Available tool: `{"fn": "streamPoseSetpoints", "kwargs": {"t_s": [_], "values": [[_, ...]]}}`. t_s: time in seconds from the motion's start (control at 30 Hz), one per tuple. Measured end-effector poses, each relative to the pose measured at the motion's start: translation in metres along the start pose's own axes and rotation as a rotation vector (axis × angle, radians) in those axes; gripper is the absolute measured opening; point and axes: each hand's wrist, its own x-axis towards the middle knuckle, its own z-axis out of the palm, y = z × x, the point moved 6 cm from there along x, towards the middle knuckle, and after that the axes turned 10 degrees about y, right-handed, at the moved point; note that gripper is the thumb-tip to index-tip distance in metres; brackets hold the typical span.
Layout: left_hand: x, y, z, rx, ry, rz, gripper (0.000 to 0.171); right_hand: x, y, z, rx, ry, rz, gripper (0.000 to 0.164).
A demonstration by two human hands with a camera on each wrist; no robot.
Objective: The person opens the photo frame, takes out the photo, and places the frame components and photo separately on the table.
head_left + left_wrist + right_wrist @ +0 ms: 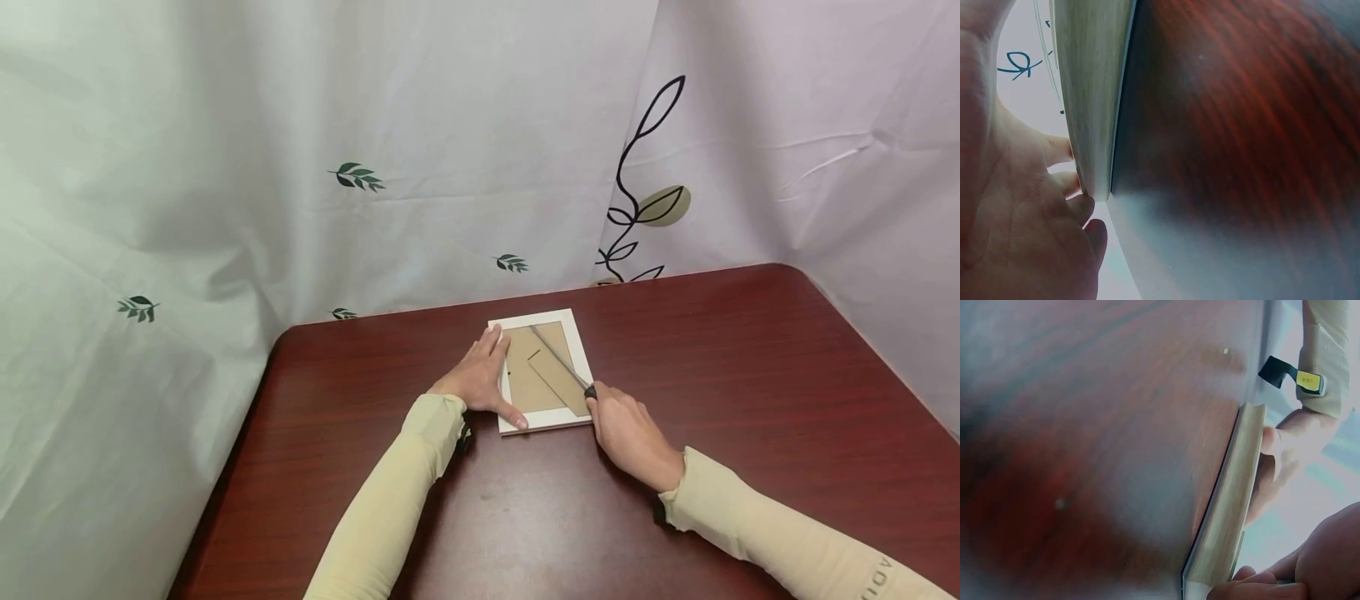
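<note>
Cream sleeves (pixel 382 508) are stretched over the reddish-brown counter (pixel 547 517), on which a white picture frame (pixel 582 358) is laid back side up, between the hands. Its left side is steadied by the left hand (pixel 476 375), whose fingers are spread fairly straight, the thumb rested at the near corner. By the curled fingers of the right hand (pixel 630 429), a slim metal tool (pixel 558 354) is gripped at its dark handle; its shaft is slanted over the brown backing board (pixel 525 387). Whether the board is touched by the tip cannot be told.

The frame can be judged light and stiff, best held by opposite sides of its pale, wood-like edge; the thin board is probably more easily bent or dented, and sliding may be expected on the glossy counter.

On the right sleeve (pixel 780 521), letters (pixel 879 579) seemingly reading "ADI" are seen; on the left wrist's dark strap (pixel 1274 372), a yellow label (pixel 1309 381) is carried, its marks too small to be read.
</note>
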Motion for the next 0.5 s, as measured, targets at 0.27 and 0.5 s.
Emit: {"fn": "streamPoseSetpoints", "kwargs": {"t_s": [0.27, 0.5], "values": [[0.0006, -0.0002, 0.0004, 0.010, -0.004, -0.002, 0.147, 0.0018, 0.0011, -0.0012, 0.015, -0.011, 0.007, 0.015], [0.0003, -0.0005, 0.0000, 0.008, -0.003, 0.000, 0.147, 0.0023, 0.0004, -0.0016, 0.019, -0.014, 0.007, 0.016]]}}
